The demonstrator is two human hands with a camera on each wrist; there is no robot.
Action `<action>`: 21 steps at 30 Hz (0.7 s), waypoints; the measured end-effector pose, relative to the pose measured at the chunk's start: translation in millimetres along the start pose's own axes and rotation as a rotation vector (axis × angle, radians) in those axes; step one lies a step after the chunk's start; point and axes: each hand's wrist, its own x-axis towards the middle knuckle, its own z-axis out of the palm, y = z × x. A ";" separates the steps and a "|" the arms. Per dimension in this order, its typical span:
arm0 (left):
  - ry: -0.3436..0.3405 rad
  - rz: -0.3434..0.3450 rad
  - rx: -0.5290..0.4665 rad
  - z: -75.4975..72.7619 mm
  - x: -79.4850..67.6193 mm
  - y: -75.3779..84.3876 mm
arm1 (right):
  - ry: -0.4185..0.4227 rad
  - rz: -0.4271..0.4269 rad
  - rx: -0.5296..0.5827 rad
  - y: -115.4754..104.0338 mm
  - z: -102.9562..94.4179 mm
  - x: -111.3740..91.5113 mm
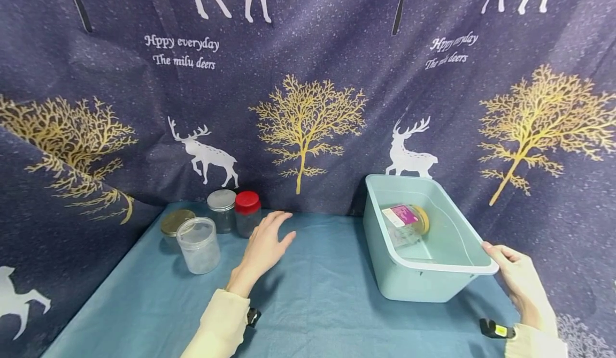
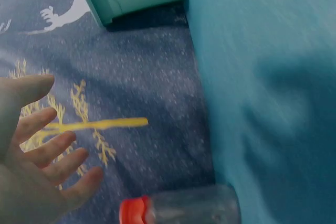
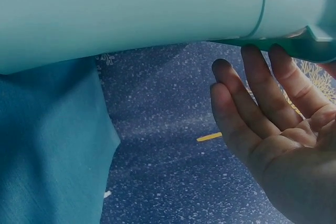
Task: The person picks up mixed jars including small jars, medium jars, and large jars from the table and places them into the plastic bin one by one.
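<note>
My right hand (image 1: 522, 280) holds the near right corner of a pale green plastic bin (image 1: 418, 283), thumb on the rim. In the right wrist view, the fingers (image 3: 257, 93) of that hand reach up under the rim. Inside the bin lies a clear jar with a yellow lid (image 1: 422, 220) and a purple and white label. My left hand (image 1: 263, 245) hovers over the table, fingers extended, holding nothing. Closest to it is a clear jar with a red lid (image 1: 247, 203), also low in the left wrist view, where the hand (image 2: 47, 156) is apart from it.
Left of the red-lidded jar are a silver-lidded jar (image 1: 222, 208), a gold-lidded jar (image 1: 177, 223) and a lidless frosted jar (image 1: 199, 248). They stand on a blue cloth-covered table (image 1: 313, 294). A dark patterned curtain (image 1: 317, 47) hangs behind the table.
</note>
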 end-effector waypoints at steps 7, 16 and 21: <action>0.029 -0.056 -0.010 -19.4 -17.1 -19.0 | 0.005 0.008 0.016 -0.8 0.3 -1.9; 0.165 -0.061 0.104 -46.7 -37.5 -44.4 | 0.025 -0.024 0.002 -1.1 0.3 -1.7; 0.247 -0.078 0.143 -61.4 -45.9 -54.9 | 0.029 -0.017 -0.013 0.4 0.3 0.1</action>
